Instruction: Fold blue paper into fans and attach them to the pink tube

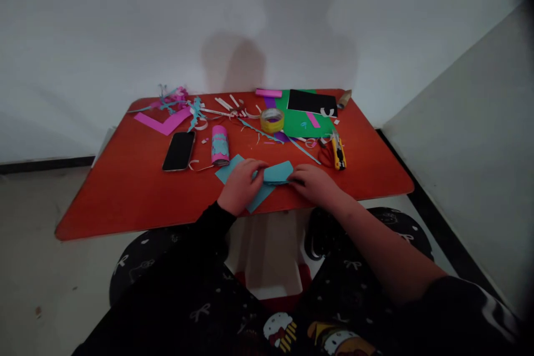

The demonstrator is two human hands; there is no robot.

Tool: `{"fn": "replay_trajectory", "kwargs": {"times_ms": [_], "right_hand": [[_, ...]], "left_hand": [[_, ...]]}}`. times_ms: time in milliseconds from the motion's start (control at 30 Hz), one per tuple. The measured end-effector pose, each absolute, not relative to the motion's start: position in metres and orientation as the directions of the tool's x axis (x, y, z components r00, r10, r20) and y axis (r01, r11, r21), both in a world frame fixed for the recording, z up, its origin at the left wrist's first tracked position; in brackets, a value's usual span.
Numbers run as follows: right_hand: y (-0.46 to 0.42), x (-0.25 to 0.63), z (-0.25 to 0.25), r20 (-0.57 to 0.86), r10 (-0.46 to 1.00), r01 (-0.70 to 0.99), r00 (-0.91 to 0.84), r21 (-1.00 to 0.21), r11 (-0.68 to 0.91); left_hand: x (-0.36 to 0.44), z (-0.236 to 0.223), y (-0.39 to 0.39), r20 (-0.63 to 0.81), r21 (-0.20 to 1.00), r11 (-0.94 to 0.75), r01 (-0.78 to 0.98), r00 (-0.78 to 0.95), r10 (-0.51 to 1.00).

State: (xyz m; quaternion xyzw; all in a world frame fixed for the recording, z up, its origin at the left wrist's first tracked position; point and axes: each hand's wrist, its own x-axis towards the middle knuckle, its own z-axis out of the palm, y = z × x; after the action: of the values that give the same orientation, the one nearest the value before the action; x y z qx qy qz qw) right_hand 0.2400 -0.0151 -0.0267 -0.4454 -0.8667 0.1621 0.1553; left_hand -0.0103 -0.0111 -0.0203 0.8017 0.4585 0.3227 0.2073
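A sheet of light blue paper (278, 171) lies near the front edge of a low red table (125, 189), partly folded or rolled over itself. My left hand (242, 184) rests on the paper's left part with fingers curled onto the fold. My right hand (316, 183) presses on the paper's right end, fingers closed against it. Both hands grip the same blue paper.
A black phone (179, 151), a pink and blue decorated tube (219, 144), a roll of yellow tape (272, 119), a yellow utility knife (338, 152), red scissors (324, 154), green paper (302, 119) under black card (312, 102), and pink paper scraps (164, 117) lie on the table. White walls stand behind and at the right.
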Motion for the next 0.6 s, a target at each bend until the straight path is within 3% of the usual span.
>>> {"fn": "replay_trajectory", "kwargs": {"times_ms": [167, 367, 600], "right_hand": [[-0.013, 0.242, -0.031, 0.113, 0.836, 0.704, -0.537, -0.486, 0.518], [-0.011, 0.241, -0.029, 0.072, 0.881, 0.722, -0.468, -0.544, 0.428], [-0.007, 0.241, -0.027, 0.02, 0.893, 0.711, -0.45, -0.597, 0.372]], "left_hand": [[0.005, -0.02, -0.022, 0.155, 0.447, -0.574, 0.686, 0.573, 0.805], [0.017, -0.012, -0.022, 0.151, 0.265, -0.594, 0.759, 0.576, 0.803], [0.022, -0.004, -0.012, 0.057, 0.334, -0.558, 0.759, 0.575, 0.816]]}}
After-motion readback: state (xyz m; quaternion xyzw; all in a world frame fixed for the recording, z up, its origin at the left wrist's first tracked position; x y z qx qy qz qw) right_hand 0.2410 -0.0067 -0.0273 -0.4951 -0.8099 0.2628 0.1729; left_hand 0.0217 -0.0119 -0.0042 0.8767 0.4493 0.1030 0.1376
